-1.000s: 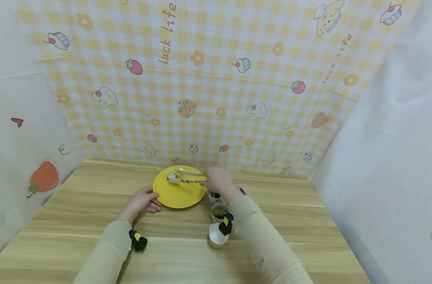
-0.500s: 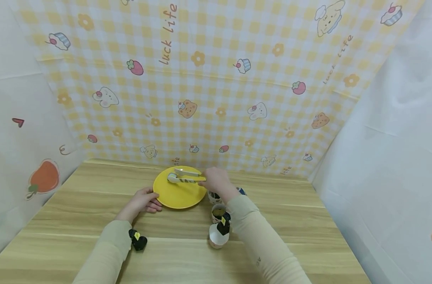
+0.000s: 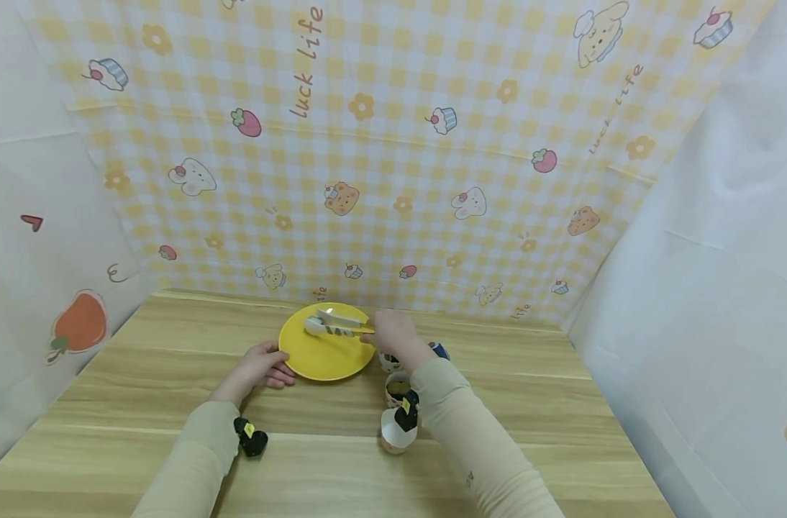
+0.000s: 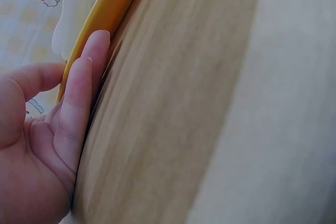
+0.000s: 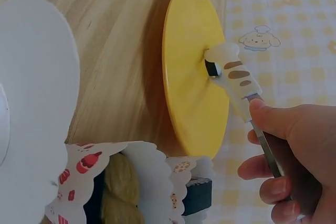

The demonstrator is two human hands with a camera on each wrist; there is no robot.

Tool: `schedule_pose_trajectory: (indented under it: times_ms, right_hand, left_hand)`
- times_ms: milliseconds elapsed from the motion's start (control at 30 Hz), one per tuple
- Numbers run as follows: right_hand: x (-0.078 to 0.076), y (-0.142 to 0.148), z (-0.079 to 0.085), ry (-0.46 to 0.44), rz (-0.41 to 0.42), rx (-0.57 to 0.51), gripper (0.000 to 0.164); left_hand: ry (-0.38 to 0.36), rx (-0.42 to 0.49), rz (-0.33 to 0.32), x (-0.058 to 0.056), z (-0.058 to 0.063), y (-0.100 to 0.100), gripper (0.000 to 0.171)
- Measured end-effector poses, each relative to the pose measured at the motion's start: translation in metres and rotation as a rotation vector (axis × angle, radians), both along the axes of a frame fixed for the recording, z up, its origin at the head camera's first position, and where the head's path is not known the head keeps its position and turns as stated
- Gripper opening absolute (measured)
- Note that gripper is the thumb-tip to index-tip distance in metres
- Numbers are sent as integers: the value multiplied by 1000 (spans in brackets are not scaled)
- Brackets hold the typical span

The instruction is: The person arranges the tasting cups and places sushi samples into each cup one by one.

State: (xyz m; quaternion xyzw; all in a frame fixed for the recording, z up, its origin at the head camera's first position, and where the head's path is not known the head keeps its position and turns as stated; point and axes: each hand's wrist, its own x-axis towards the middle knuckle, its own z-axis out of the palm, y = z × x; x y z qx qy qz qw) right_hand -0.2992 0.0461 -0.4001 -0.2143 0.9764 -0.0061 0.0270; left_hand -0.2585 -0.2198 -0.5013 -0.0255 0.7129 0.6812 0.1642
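My left hand point(image 3: 257, 363) holds the left rim of a round yellow plate point(image 3: 329, 363), thumb over the edge and fingers underneath, as the left wrist view shows. The right hand point(image 3: 393, 332) grips a pair of tongs point(image 5: 241, 77) with cream, brown-striped paw-shaped ends and metal arms. These ends are over the plate's far part. At them sits a small black-and-white piece point(image 5: 211, 67) resembling a sushi roll, partly hidden by the paw tip. I cannot tell whether the tongs are pinching it.
Right of the plate stand paper cups in a row. The nearest cup point(image 3: 396, 439) shows a white inside. The middle cup holds a yellowish-brown twisted piece point(image 5: 121, 182), the far one a dark block point(image 5: 198, 196). A blue item point(image 3: 439, 350) lies beyond my right wrist.
My right hand and the tongs' handle end have dipped slightly toward me, turning the tongs a little. More of the blue item shows. The left hand and plate stay put.
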Motion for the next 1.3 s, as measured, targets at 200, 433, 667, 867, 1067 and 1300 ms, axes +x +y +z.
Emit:
schedule_pose_trajectory:
  times_ms: [200, 433, 667, 867, 1067, 1300]
  right_hand:
    - [2, -1, 1, -9, -6, -4, 31]
    - [1, -1, -2, 4, -3, -11, 27]
    - [1, 2, -3, 11, 5, -36, 27]
    - [2, 5, -2, 25, 6, -34, 25]
    - [3, 7, -1, 25, 1, -35, 24]
    - [2, 10, -4, 20, -16, -34, 24]
  left_hand:
    - [-7, -5, 0, 2, 1, 1, 46]
    - [-7, -5, 2, 2, 1, 1, 47]
    - [-9, 0, -1, 1, 1, 1, 50]
    - [-10, -2, 5, 1, 1, 0, 49]
    - [-11, -7, 1, 1, 3, 1, 50]
    - [-8, 3, -4, 2, 4, 1, 49]
